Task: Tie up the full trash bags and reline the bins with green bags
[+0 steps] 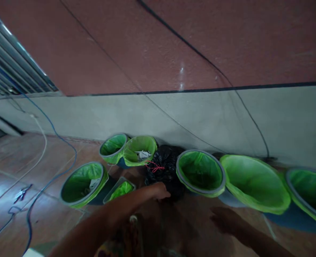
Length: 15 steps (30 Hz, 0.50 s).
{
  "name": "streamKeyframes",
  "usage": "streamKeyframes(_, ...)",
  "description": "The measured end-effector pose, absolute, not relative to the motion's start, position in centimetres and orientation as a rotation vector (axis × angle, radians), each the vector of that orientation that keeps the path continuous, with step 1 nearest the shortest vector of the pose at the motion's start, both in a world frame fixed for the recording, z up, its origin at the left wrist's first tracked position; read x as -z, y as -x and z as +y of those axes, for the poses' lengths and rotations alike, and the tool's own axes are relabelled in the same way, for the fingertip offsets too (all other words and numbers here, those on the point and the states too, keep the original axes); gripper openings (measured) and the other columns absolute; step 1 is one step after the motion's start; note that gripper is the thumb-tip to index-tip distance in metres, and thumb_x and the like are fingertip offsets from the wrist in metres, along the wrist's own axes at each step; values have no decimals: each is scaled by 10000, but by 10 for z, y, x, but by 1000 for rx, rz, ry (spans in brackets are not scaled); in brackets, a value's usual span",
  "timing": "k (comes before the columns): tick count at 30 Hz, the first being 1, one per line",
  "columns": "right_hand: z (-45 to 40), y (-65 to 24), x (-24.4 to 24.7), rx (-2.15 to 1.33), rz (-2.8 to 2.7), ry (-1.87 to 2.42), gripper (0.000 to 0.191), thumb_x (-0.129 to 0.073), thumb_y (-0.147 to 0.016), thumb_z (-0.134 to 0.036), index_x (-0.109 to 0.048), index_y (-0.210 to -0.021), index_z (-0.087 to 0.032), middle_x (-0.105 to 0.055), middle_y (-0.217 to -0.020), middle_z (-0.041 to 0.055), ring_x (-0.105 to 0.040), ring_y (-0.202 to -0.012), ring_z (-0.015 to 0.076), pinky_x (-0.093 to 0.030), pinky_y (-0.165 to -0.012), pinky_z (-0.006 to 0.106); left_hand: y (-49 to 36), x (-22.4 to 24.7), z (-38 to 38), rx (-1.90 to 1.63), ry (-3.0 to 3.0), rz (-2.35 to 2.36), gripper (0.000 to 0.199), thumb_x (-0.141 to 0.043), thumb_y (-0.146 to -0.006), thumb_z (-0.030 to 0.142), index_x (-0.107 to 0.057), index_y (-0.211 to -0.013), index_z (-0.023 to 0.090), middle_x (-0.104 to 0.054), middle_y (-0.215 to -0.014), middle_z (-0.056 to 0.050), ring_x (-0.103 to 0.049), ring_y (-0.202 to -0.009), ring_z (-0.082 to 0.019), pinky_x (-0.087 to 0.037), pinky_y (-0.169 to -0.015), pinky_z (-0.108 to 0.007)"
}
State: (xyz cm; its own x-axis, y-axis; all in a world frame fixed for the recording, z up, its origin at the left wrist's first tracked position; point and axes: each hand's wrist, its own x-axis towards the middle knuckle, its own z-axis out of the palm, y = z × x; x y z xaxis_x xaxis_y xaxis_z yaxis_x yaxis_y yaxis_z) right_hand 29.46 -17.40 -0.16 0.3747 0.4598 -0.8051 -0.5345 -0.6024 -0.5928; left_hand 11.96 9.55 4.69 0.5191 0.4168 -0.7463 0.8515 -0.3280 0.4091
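Observation:
My left hand [161, 191] reaches forward at the centre, its fingers curled, beside the lower part of a black plastic bag [168, 162]. Whether it grips the bag is unclear. A red string [155, 166] lies tied on the bag. My right hand [223, 219] hovers over the tiled floor to the right, dim and blurred, below a round bin with a green liner [200, 171]. What its fingers do is hard to make out.
More green-lined bins [255, 182] stand along the wall at right, others [84, 184] at left, some holding white scraps. A small bin [120, 189] sits near my left forearm. Blue cable [50, 123] and keys [22, 192] lie on the left floor.

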Motion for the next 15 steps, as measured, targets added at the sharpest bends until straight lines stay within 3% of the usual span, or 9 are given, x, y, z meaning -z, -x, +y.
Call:
streamKeyframes(3,-94,-251,-24,-1460,-162,1667,253,-662,-790,-395,-551,-892,-192,-628,-655,-14,-577,-527,86,-433,-502,191,-71,-61,157,382,-1698,1321,333,-632,-786,386,-571,-560,148,-512,-453,-7,-546,-479,-135,-430,-498,-218)
streamKeyframes(6,1,-214,-47,-1459,-287,1686,183,-570,-874,-357,-554,-893,-176,-650,-712,8,-582,-538,78,-445,-506,187,-38,-59,208,-35,-1357,1566,367,-514,-870,489,-591,-788,140,-602,-634,-41,-602,-616,-164,-466,-552,-242)
streamKeyframes(10,118,-183,-52,-1308,-293,1761,169,-511,-919,-322,-559,-907,-161,-624,-659,-6,-555,-510,73,-463,-485,185,-28,-40,255,-227,-1134,1616,485,-378,-916,566,-545,-1014,121,-639,-865,-87,-630,-731,-174,-501,-632,-271)
streamKeyframes(15,199,-177,-20,-1164,-272,1967,318,-483,-929,-356,-588,-725,-136,-595,-605,18,-519,-473,70,-453,-447,178,-49,-9,286,-369,-936,1530,421,-488,-905,484,-598,-957,81,-653,-840,-98,-641,-699,-189,-525,-645,-313)
